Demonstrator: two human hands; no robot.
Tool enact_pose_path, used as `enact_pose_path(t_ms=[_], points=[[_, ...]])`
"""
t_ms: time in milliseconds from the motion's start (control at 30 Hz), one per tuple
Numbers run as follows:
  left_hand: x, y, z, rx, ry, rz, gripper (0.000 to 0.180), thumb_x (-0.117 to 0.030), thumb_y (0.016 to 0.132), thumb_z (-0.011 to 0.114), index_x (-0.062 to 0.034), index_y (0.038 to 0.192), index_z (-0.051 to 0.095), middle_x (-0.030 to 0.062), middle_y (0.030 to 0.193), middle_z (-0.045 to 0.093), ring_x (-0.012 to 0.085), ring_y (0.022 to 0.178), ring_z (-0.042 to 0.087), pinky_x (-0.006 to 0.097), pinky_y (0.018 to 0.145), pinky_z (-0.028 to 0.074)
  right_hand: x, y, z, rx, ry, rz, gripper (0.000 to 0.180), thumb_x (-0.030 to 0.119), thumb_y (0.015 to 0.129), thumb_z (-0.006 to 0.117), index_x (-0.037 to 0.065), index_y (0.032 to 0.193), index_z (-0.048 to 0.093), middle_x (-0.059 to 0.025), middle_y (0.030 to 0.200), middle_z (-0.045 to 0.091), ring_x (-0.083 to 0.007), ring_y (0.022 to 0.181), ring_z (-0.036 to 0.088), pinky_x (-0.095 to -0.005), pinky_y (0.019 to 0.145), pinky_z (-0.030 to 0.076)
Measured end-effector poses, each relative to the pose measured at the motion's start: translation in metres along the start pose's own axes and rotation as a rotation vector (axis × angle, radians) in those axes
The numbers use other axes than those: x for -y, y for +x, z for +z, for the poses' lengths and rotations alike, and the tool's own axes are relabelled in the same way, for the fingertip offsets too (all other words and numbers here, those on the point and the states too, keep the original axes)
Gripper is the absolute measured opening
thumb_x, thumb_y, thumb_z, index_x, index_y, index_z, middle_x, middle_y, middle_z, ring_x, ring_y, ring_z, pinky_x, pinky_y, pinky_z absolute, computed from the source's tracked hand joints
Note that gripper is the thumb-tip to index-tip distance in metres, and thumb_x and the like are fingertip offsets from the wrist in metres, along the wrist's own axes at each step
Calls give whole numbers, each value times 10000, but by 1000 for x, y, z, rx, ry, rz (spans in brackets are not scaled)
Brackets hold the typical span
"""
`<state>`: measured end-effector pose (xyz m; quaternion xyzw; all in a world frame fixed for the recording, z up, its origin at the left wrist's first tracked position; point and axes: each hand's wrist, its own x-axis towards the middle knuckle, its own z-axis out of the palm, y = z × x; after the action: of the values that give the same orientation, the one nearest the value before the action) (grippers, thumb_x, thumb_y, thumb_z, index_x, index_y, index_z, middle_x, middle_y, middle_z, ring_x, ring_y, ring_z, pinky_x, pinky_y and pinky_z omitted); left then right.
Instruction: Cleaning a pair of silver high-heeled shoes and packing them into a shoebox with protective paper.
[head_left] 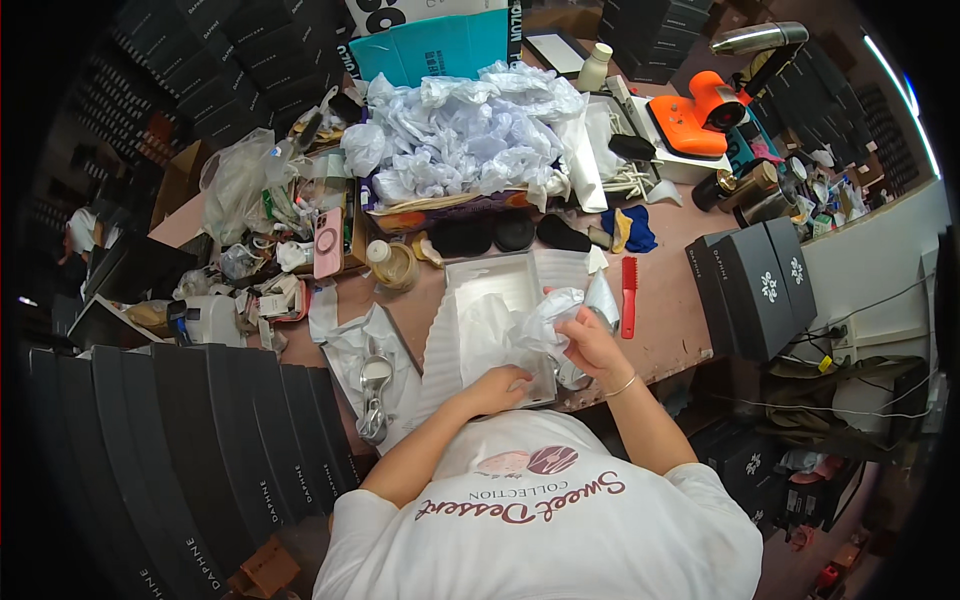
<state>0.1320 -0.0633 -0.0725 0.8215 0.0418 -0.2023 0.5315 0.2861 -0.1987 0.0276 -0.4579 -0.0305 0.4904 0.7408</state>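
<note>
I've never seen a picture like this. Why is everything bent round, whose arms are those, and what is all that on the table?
The picture comes from a wide fisheye camera worn on a person's head, looking down; that lens bends straight edges. The arms rising from the bottom edge are the wearer's own. There is no machine here, only two bare hands. The left hand rests on the near edge of an open white box lined with white paper. The right hand grips crumpled white tissue paper over that box. On the brown table lie a red comb, dark grey gift boxes, a big heap of clear plastic bags and an orange handheld tool. Flat dark boxes are stacked at the left.
</note>
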Motion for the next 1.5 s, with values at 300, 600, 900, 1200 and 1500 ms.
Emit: enact_pose_path(t_ms=[300, 600, 900, 1200, 1500], points=[[-58, -48, -35, -655, -1389, 59, 331, -161, 913, 580, -17, 1203, 509, 73, 1162, 576, 161, 1021, 575, 330, 873, 488, -25, 15, 28, 121, -237, 204, 341, 157, 875, 640, 52, 1175, 516, -29, 1059, 587, -98, 928, 566, -264, 807, 485], [-86, -83, -47, -874, -595, 357, 176, -110, 891, 581, 47, 964, 612, 67, 926, 613, 129, 771, 557, 237, 688, 443, -9, -19, 79, 124, -1039, -607, 340, 77, 835, 634, 11, 1151, 526, -62, 958, 590, -164, 868, 577, -262, 726, 465], [-64, -94, -59, -1123, -890, 125, 275, -209, 965, 460, 26, 981, 602, 118, 942, 626, 195, 833, 587, 309, 738, 464, -20, -24, 48, -222, -27, -245, 120, 143, 935, 508, 25, 927, 533, -71, 826, 596, -135, 694, 587, -288, 646, 512], [-37, -114, -69, -1089, -1247, 253, 308, -163, 972, 389, 66, 1047, 581, 150, 1058, 635, 238, 999, 614, 361, 897, 481, 61, -68, 131, 183, -1068, -970, 260, 165, 855, 623, -9, 1028, 537, -181, 1008, 600, -264, 786, 618, -367, 750, 504], [-16, -175, -83, -1027, -940, 235, 299, -222, 969, 480, 29, 1031, 629, 43, 914, 644, 101, 832, 570, 264, 799, 447, -21, 30, 113, 760, -1139, -71, 201, 165, 856, 650, -3, 948, 589, -110, 739, 608, -174, 690, 553, -293, 676, 454]])
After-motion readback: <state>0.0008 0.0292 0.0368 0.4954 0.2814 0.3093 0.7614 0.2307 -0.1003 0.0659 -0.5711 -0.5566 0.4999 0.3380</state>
